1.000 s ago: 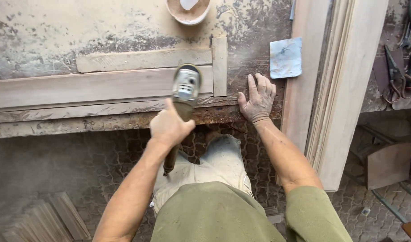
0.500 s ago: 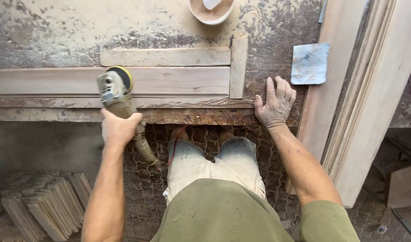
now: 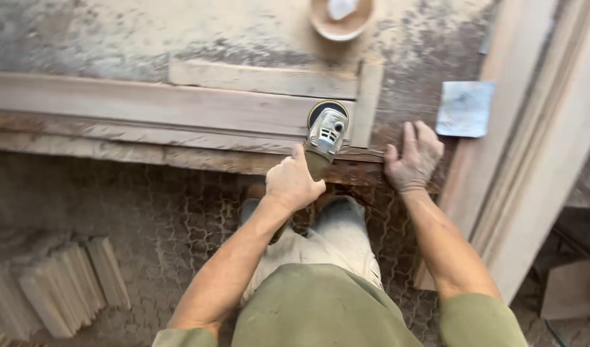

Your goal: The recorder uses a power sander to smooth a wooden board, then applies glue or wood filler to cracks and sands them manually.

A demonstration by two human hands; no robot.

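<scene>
The person stands at a dusty, paint-worn surface [image 3: 147,38] and leans over it. The left hand [image 3: 293,183] is wrapped around the handle of a grinder [image 3: 326,135], fingers closed tight on it, thumb up along the body. The grinder's round sanding disc sits on the near right end of a long wooden plank [image 3: 147,106] that lies flat across the surface, close to its front edge. A shorter strip of wood [image 3: 263,80] lies along the far side of the plank, and a small upright block [image 3: 369,103] butts against the plank's right end, just beside the grinder's head. The right hand [image 3: 416,157] lies flat on the surface to the right of the block, fingers spread wide and holding nothing, pressing near the front edge. Beyond it, a square sheet of bluish sandpaper [image 3: 465,108] rests near a tall moulded wooden frame [image 3: 539,128] that leans at the right. At the far edge stands a round bowl [image 3: 342,19] of sawdust-coloured filler with a pale scraper in it. On the floor at the lower left lies a stack of thin wooden slats [image 3: 57,283].
</scene>
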